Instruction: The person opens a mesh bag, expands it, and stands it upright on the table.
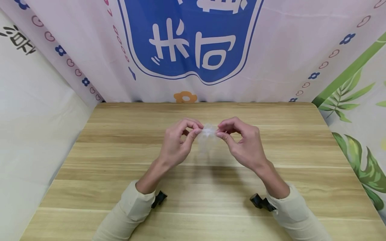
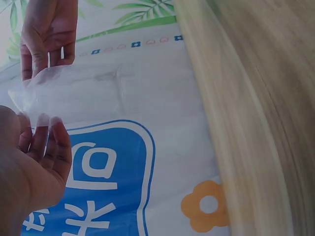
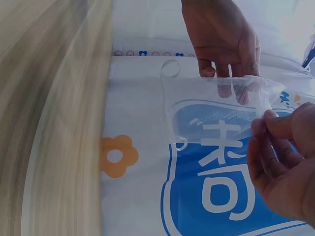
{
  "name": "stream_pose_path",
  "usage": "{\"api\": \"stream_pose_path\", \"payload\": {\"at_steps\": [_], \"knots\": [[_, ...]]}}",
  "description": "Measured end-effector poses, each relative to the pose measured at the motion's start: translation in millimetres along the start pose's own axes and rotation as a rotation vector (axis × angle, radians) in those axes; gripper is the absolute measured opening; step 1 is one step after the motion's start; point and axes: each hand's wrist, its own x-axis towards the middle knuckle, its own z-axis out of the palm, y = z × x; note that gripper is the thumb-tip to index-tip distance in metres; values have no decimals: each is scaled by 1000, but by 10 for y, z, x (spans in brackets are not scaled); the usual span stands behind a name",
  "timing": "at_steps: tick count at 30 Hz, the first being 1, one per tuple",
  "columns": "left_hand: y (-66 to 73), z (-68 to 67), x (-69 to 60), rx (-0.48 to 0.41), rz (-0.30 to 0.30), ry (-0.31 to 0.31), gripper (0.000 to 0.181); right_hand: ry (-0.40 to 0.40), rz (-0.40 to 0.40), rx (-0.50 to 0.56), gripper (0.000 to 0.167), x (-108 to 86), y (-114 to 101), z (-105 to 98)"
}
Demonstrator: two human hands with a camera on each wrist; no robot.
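A small translucent, whitish bag (image 1: 207, 142) hangs between the two hands above the wooden table. The left hand (image 1: 178, 142) pinches its upper left edge between thumb and fingers, and the right hand (image 1: 244, 142) pinches the upper right edge. In the left wrist view the clear sheet (image 2: 93, 93) stretches away from the fingers of the left hand (image 2: 37, 162). The right wrist view shows the bag (image 3: 211, 108) as see-through, with a thin loop at each far corner, and the right hand (image 3: 285, 157) at its gathered end.
A wooden table (image 1: 120, 187) lies below the hands. Behind it hangs a white curtain (image 1: 105, 67) with a blue emblem and an orange flower. Leaf-patterned cloth (image 1: 362, 134) is at the right, plain white cloth (image 1: 36, 134) at the left. Black mounts (image 1: 159, 199) sit at both wrists.
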Motion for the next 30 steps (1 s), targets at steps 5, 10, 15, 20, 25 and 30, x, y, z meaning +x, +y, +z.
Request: {"api": "stream_pose_path", "payload": {"at_steps": [5,10,15,20,25,30], "knots": [[6,13,1,-36,-22,-13,5,-2,13,13,19,6,-8,-12],[9,16,-11,-89,-67,-1,8,-12,52,62,27,0,-16,-1],[28,26,-12,-146,-76,10,12,-61,101,64,38,-6,-22,27],[39,45,-15,-193,-70,20,16,-69,105,99,37,-26,-36,63],[44,31,-13,-191,-91,35,19,-26,88,116,35,-27,-44,60],[40,-13,-2,-158,-86,62,17,12,74,100,34,-6,-31,18]]}}
